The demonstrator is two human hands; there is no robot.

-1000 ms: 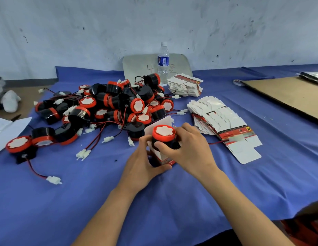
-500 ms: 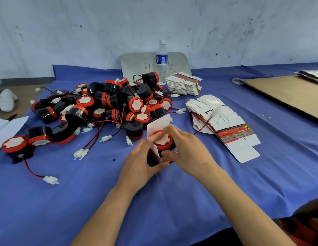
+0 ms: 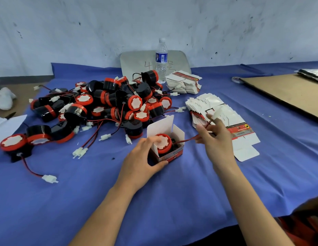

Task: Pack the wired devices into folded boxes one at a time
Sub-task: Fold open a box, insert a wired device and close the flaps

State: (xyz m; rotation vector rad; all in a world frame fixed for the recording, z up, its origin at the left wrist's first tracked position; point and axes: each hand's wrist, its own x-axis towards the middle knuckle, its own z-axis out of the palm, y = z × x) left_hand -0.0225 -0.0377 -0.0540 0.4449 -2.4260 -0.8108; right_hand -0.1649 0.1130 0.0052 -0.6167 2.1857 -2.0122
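An open white and red folded box (image 3: 174, 137) stands on the blue cloth with a black and orange device (image 3: 163, 143) inside it. My left hand (image 3: 143, 163) grips the box from the left and front, fingers over the device's top. The device's red and black wire (image 3: 192, 138) runs out of the box to the right. My right hand (image 3: 215, 139) pinches that wire, and its white connector (image 3: 216, 114) sticks up above my fingers. A large pile of the same wired devices (image 3: 108, 105) lies behind and to the left.
Flat unfolded boxes lie fanned out to the right (image 3: 224, 119), with a second stack (image 3: 184, 82) behind. A water bottle (image 3: 161, 59) stands at the back against a grey panel. A brown cardboard sheet (image 3: 287, 91) lies at the far right. Loose connectors (image 3: 80, 151) lie left of the box.
The device has gone down into the box. My right hand let go of it and moved right, drawing the wire and connector out and up. My left hand stays on the box.
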